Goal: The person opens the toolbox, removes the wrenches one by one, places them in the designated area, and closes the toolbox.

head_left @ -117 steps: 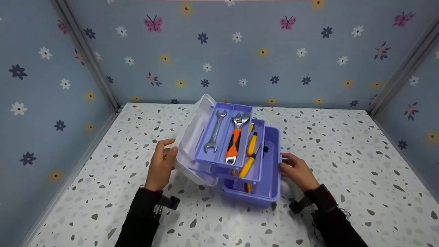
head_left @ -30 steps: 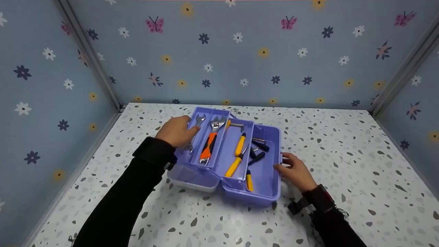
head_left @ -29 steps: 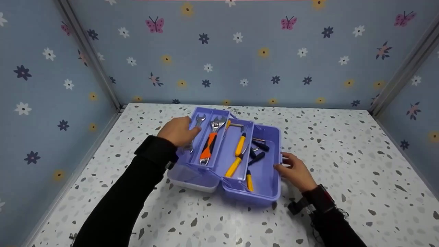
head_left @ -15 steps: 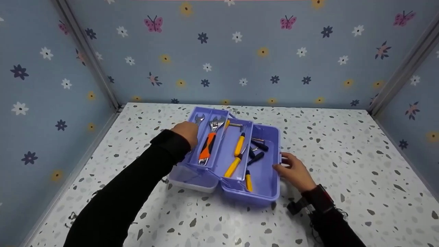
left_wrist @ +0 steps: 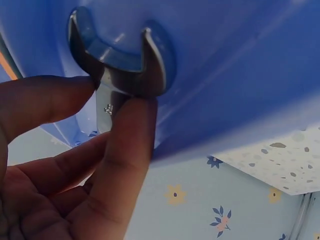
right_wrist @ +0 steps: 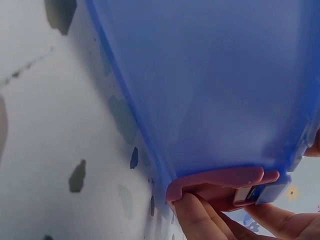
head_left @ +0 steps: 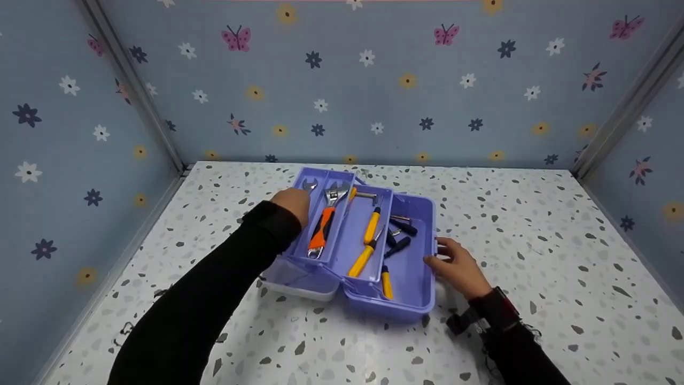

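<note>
A purple toolbox (head_left: pixel 418 275) stands unfolded on the table, its stepped trays spread to the left. My left hand (head_left: pixel 293 204) reaches over the upper tray (head_left: pixel 288 252) and pinches a silver open-end wrench (left_wrist: pixel 127 80) just below one jaw, between thumb and finger. From the head view only the far end of that wrench shows; the hand covers the rest. Beside it lies an adjustable wrench (head_left: pixel 323 227) with an orange and black handle. My right hand (head_left: pixel 459 267) grips the box's right side, fingers curled at a reddish clasp (right_wrist: pixel 220 182) and thumb up at the rim.
Yellow-handled tools (head_left: pixel 372 227) lie in the middle tray. Several black-handled tools (head_left: pixel 398 247) and another yellow handle (head_left: pixel 386 282) are in the box's bottom. The whitish lid (head_left: pixel 299 291) hangs folded out at the left. A flowered wall (head_left: pixel 342 107) rises behind the speckled table (head_left: pixel 534 240).
Earlier my left hand held the lid; the lid has since swung down left and the trays spread out. The left hand then moved onto the open-end wrench. My right hand stayed put.
</note>
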`<state>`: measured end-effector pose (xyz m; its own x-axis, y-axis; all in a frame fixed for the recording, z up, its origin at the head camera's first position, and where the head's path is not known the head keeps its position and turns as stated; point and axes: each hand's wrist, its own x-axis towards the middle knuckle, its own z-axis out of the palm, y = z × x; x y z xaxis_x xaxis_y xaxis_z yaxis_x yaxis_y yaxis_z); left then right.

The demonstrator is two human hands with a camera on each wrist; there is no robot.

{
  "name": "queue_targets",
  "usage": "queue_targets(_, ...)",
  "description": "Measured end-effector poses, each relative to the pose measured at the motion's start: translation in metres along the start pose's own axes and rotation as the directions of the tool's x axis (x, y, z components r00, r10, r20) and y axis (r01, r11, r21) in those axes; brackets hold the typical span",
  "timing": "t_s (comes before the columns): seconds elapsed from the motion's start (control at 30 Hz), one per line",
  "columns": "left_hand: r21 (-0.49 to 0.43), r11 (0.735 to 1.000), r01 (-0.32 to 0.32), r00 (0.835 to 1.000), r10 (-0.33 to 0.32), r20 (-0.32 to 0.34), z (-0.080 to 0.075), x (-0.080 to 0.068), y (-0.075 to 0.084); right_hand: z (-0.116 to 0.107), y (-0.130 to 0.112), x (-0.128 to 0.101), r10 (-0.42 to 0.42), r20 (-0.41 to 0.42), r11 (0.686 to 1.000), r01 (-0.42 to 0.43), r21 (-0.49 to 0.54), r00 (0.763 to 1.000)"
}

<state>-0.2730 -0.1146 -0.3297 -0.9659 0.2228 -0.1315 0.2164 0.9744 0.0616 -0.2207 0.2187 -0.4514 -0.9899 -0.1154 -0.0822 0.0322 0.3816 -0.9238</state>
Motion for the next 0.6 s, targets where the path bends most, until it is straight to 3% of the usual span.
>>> queue_targets(0.43, -0.053, 0.998, 0.03, 0.996, -0.025, 0.09, -0.01, 0.004, -0.002, 0.001, 0.001, 0.001, 0.007, 0.006, 1.0, -0.007, 0.017, 1.0)
queue_targets(0.6, -0.154, 0.987, 0.054, 0.993, -0.036, 0.113, -0.016, 0.006, -0.009, -0.001, 0.003, 0.002, 0.009, 0.004, 1.0, -0.009, 0.016, 1.0)
